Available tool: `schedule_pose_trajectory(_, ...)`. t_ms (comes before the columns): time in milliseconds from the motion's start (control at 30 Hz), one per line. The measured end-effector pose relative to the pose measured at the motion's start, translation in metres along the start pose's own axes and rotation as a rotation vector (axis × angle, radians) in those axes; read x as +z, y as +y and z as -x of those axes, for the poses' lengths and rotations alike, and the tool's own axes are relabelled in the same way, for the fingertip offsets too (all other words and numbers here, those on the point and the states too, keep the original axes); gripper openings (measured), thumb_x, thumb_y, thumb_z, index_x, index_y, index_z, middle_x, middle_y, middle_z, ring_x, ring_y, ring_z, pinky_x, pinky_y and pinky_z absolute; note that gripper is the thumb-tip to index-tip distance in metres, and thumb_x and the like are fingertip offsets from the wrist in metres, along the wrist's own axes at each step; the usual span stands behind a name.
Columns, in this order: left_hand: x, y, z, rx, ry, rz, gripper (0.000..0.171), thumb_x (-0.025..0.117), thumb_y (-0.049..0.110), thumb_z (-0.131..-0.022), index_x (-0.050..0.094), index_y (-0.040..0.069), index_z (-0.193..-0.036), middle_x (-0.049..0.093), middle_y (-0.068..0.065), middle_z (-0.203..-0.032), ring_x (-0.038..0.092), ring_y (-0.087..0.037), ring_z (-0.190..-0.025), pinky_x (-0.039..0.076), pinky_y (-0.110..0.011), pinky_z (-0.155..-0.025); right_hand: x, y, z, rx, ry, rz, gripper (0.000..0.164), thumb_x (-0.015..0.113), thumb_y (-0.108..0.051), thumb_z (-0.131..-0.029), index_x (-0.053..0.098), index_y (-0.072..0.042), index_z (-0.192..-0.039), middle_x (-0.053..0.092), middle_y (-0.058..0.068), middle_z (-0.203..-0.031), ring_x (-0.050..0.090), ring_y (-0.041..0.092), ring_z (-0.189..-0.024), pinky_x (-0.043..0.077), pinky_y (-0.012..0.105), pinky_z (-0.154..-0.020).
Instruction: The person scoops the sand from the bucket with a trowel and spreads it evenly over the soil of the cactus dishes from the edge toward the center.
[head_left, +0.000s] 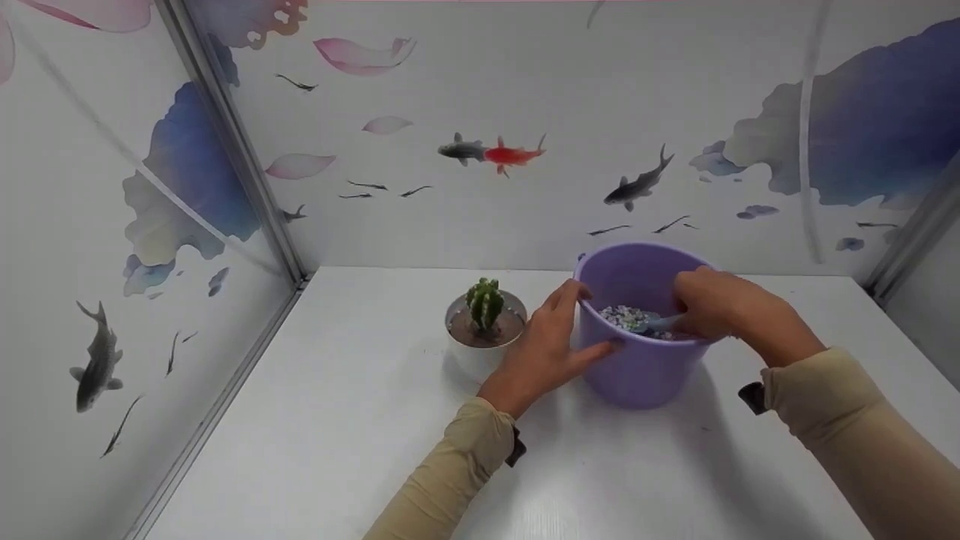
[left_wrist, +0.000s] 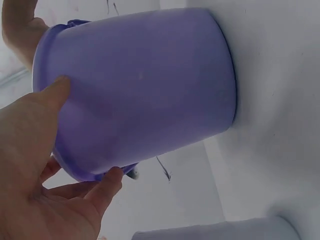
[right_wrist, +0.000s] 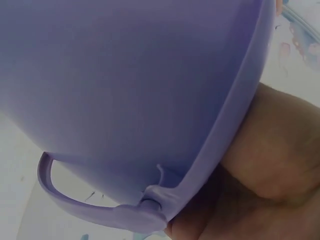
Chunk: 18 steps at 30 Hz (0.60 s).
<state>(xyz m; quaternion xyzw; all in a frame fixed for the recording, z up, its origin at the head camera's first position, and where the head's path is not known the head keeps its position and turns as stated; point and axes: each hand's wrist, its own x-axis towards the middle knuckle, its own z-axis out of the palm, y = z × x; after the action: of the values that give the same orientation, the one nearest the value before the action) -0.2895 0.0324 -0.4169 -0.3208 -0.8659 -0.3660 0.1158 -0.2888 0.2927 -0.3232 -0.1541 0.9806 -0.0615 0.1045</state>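
A purple bucket (head_left: 637,379) stands upright on the table, with small multicoloured pebbles (head_left: 622,316) inside. My left hand (head_left: 541,346) holds it by the rim on the left; in the left wrist view the thumb of that hand (left_wrist: 25,155) lies against the outer wall, the fingers spread along the rim. Reaching over the right rim, my right hand (head_left: 709,304) grips the pale blue-grey handle of a small scoop (head_left: 658,323), whose head is down among the pebbles. In the right wrist view the bucket wall (right_wrist: 125,100) hides the scoop and most of the fingers.
Just left of the bucket, a green cactus (head_left: 484,302) grows in a white round pot (head_left: 474,361), close to my left forearm. The bucket's carrying handle (right_wrist: 75,209) hangs down outside. White panels (head_left: 465,217) printed with fish and petals enclose the white table (head_left: 360,420).
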Motion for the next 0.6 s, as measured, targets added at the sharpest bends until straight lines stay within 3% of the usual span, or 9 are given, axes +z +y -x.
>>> schedule_pose_trajectory(167,0.008,-0.006,0.001,-0.042,0.011,0.067,0.073,0.085,0.047,-0.093,0.04,0.022,-0.144,0.06,0.0,-0.15,0.056,-0.015,-0.147,0.053,-0.034,-0.119,0.004,0.001,-0.005,0.032,0.063,0.039,0.002,0.076,-0.002,-0.088,0.075,-0.003,-0.09,0.069,0.008,-0.081,0.058,0.024,-0.071,0.05,0.036,-0.06)
schedule_pose_trajectory(333,0.014,-0.009,0.001,-0.068,0.009,0.219,0.071,0.086,0.041,-0.094,0.036,0.024,-0.142,0.052,-0.004,-0.16,0.051,-0.022,-0.154,0.057,-0.032,-0.114,0.013,0.005,-0.016,0.009,0.143,0.058,0.004,0.079,-0.007,-0.089,0.079,-0.003,-0.09,0.072,0.007,-0.08,0.06,0.024,-0.071,0.054,0.042,-0.062)
schedule_pose_trajectory(467,0.018,-0.011,0.001,-0.072,0.017,0.329,0.069,0.087,0.036,-0.094,0.036,0.027,-0.14,0.05,-0.008,-0.162,0.048,-0.024,-0.156,0.058,-0.034,-0.112,0.016,0.006,-0.021,-0.054,0.252,0.166,0.008,0.085,-0.014,-0.089,0.084,-0.007,-0.092,0.078,0.007,-0.084,0.067,0.028,-0.076,0.054,0.051,-0.073)
schedule_pose_trajectory(600,0.021,-0.012,0.001,-0.078,0.016,0.366,0.071,0.088,0.037,-0.093,0.036,0.029,-0.14,0.051,-0.005,-0.162,0.048,-0.02,-0.156,0.058,-0.032,-0.111,0.015,0.008,-0.021,-0.083,0.342,0.265,0.004,0.084,-0.013,-0.091,0.085,-0.01,-0.092,0.079,0.009,-0.088,0.068,0.035,-0.086,0.045,0.054,-0.079)
